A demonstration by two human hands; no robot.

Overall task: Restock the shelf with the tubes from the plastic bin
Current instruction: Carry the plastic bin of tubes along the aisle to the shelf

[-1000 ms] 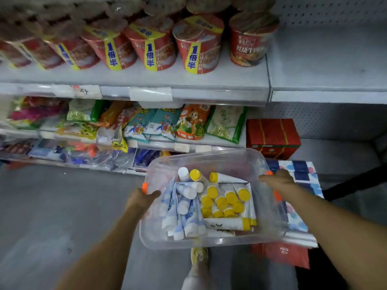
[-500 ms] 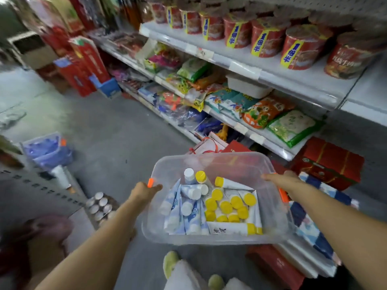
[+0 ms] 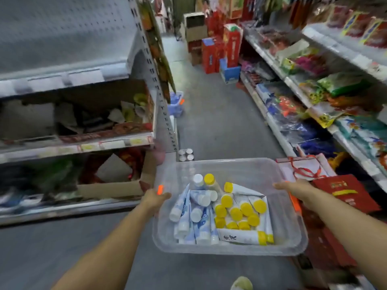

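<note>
I carry a clear plastic bin (image 3: 228,168) in front of me, above the aisle floor. My left hand (image 3: 154,198) grips its left rim by an orange clip; my right hand (image 3: 293,190) grips the right rim. Inside lie several white-capped blue-and-white tubes (image 3: 194,216) on the left and several yellow-capped white tubes (image 3: 243,212) on the right. A grey shelf unit (image 3: 62,76) stands to my left, its upper shelf bare, its lower shelves holding cardboard boxes of mixed goods.
A shelf of snack packets (image 3: 326,95) runs along the right. Red bags (image 3: 343,193) lie on the floor near my right hand. A blue bin (image 3: 176,103) and a pack of cans (image 3: 186,154) sit by the left unit's end. Red boxes (image 3: 219,49) stand down the aisle.
My view has swung left from the snack and noodle shelves to the aisle and the opposite shelf unit. Both hands have kept hold of the bin, and the tubes inside have not shifted.
</note>
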